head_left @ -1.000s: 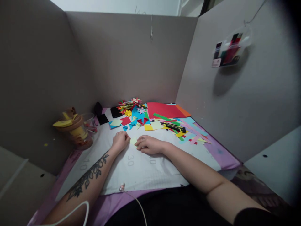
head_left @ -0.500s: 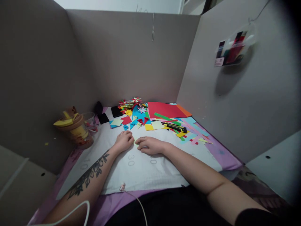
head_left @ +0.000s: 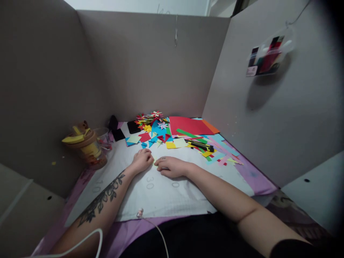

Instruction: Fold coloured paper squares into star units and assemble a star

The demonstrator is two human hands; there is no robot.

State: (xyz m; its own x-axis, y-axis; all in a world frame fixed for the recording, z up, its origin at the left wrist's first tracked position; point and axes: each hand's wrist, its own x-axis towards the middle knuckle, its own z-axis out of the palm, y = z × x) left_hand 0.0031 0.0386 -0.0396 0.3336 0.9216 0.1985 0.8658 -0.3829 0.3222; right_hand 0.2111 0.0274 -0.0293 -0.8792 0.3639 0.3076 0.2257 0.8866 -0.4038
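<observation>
A small yellow-green paper piece [head_left: 154, 162] lies between my hands on the white cloth [head_left: 129, 199], mostly covered by fingers. My left hand [head_left: 142, 160], fingers curled, grips its left side. From the other side my right hand [head_left: 173, 167] holds the paper with its fingertips, palm down. Just beyond the hands are small folded paper pieces in blue [head_left: 144, 145], red [head_left: 163, 138] and pale green [head_left: 159, 142]. The paper's exact folds are too small to make out.
Paper squares [head_left: 134, 139], a yellow-black utility knife [head_left: 200, 145], paper strips [head_left: 223, 145] and red sheets [head_left: 188, 126] lie farther back, with folded paper stars [head_left: 150, 120] and a phone [head_left: 133, 127]. A brown pot [head_left: 82, 141] stands left. Grey panels [head_left: 150, 61] enclose the table. A cable [head_left: 158, 229] crosses the front edge.
Both hands stay in nearly the same place around the paper piece, with only a slight shift of the fingers. The whole view has moved a little.
</observation>
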